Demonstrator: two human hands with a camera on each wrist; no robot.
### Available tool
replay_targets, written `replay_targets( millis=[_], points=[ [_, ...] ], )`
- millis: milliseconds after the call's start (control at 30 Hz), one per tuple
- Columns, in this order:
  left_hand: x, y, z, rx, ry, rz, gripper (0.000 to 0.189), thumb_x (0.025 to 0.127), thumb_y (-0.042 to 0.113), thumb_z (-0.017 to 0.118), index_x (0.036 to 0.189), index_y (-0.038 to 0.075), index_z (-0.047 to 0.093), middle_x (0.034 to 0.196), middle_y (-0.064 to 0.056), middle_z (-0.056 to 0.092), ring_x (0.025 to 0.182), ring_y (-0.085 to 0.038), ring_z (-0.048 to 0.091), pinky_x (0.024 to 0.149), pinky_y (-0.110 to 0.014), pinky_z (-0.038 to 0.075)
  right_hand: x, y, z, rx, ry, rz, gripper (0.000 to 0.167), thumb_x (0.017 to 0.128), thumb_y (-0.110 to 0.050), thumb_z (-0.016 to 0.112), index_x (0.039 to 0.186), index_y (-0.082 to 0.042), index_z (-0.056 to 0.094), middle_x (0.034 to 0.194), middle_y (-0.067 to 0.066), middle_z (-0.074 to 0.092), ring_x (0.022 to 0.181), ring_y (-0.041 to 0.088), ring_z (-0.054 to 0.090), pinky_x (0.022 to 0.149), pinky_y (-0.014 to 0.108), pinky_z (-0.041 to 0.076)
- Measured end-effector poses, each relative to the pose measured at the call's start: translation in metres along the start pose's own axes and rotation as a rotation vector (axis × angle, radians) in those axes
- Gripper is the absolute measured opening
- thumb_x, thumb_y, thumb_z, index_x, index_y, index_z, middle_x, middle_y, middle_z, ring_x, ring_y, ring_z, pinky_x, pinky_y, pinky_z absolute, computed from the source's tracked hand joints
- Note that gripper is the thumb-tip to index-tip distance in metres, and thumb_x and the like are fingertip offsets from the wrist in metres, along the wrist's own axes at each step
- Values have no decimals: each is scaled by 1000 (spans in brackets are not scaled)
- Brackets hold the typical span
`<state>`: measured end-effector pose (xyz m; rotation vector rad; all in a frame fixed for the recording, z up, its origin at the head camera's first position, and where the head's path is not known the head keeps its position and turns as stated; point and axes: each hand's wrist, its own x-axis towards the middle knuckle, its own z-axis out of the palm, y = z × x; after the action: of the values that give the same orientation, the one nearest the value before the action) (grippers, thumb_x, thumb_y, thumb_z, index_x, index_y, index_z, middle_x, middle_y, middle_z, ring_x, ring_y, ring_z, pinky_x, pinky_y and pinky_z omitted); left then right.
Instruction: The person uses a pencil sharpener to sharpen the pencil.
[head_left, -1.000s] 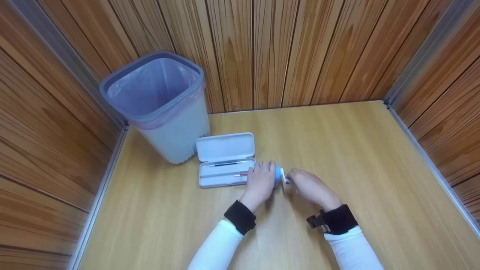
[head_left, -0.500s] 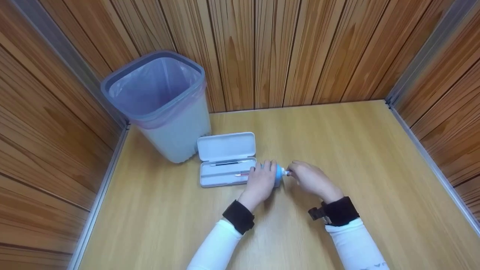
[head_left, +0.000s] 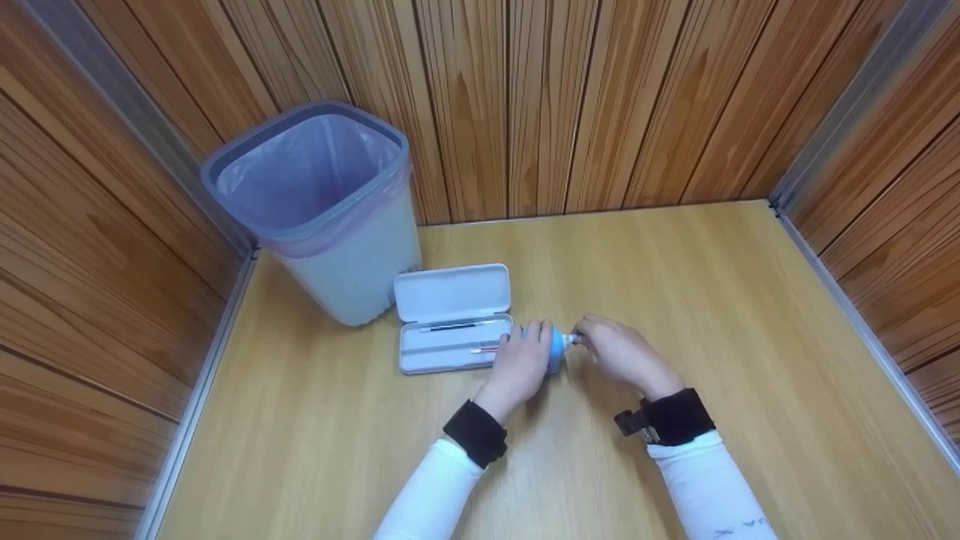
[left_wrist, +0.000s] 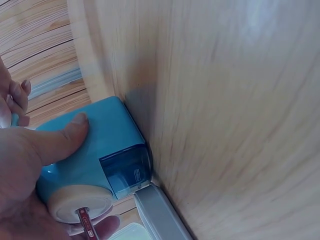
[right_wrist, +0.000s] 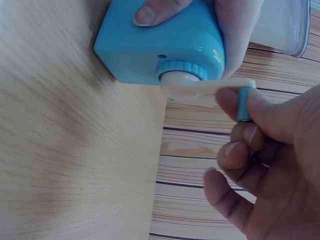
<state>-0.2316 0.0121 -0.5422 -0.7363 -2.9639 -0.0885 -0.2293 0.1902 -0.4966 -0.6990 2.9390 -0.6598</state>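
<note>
A blue crank pencil sharpener (left_wrist: pixel 107 125) stands on the table, its dark clear shavings drawer low on one face. My left hand (head_left: pixel 523 364) grips its body, thumb across one side and fingers round the other. Out of the round cream-coloured front of the sharpener sticks a red pencil (left_wrist: pixel 86 223). At the opposite end, my right hand (head_left: pixel 619 356) pinches the blue knob (right_wrist: pixel 243 104) of the white crank arm (right_wrist: pixel 215 87) between thumb and forefinger. The crank arm points away from the table in the right wrist view.
An open pencil case (head_left: pixel 451 290) lies directly left of the sharpener, with a dark pen-like stick (head_left: pixel 452 327) inside. Behind it stands a tall lined waste bin (head_left: pixel 352 277). Wood-panelled walls (head_left: pixel 540 112) border the table (head_left: pixel 712 285) at the back and sides.
My right hand has moved slightly up with the crank knob, and the crank arm has turned from pointing down toward me. The left hand stays put on the sharpener.
</note>
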Motion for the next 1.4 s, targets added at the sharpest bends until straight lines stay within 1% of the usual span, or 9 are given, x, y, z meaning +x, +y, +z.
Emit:
replay_targets(
  millis=[167,300,400,500,633,867,1067,1267,1400],
  points=[
    [0,0,-2,-18,-15,-8,48,97,14,57,143,6,45,132,-12,54,113,-34,55,87,-44,51,5,3,-4,35,-20,32,16,99,-11,57,107,-4,69,95,4,64,90,23,63,81,40,54],
    [1,-1,-1,-40,-12,-12,48,97,12,56,143,6,45,133,-12,53,114,-34,55,88,-45,51,8,6,-5,68,-41,62,20,101,-13,54,112,-4,69,101,7,67,97,26,64,86,43,52],
    [1,-1,0,-38,-14,-8,49,97,12,56,143,6,44,132,-11,54,114,-33,54,87,-45,51,9,8,-5,80,-50,66,23,102,-17,52,114,-5,69,105,9,68,100,28,64,88,45,52],
    [1,-1,0,-40,-33,-9,49,97,12,56,144,6,43,134,-11,53,115,-33,53,88,-45,50,9,8,-6,92,-64,80,26,103,-20,51,116,-6,68,107,10,68,103,28,64,89,45,51],
    [1,-1,-1,-75,-67,-15,52,97,12,57,146,6,41,138,-11,50,120,-34,51,92,-47,48,7,7,-7,100,-78,110,27,103,-21,50,120,-7,67,111,9,68,106,28,63,91,46,50],
    [2,-1,-1,-129,-119,-46,57,97,11,57,150,8,37,143,-12,46,128,-36,45,99,-50,44,9,7,-7,96,-116,109,28,105,-23,46,120,-9,65,111,11,68,106,29,63,91,47,50],
    [2,-1,-1,-139,-118,-47,57,96,10,58,149,8,37,142,-12,47,127,-37,45,98,-50,44,11,12,-6,117,-127,113,30,106,-26,42,122,-13,63,115,11,67,110,31,61,93,50,48],
    [1,-2,-3,-184,-123,-55,58,97,11,58,151,8,35,145,-13,44,130,-37,42,100,-52,43,16,15,-5,129,-126,139,37,107,-30,39,131,-11,59,124,12,64,118,34,57,99,52,44],
    [1,-2,-3,-161,-90,-36,59,95,10,60,149,6,38,142,-14,47,126,-37,46,96,-50,46,19,17,-2,128,-133,154,39,107,-29,38,135,-10,56,129,14,61,123,36,54,101,53,42]
  ],
)
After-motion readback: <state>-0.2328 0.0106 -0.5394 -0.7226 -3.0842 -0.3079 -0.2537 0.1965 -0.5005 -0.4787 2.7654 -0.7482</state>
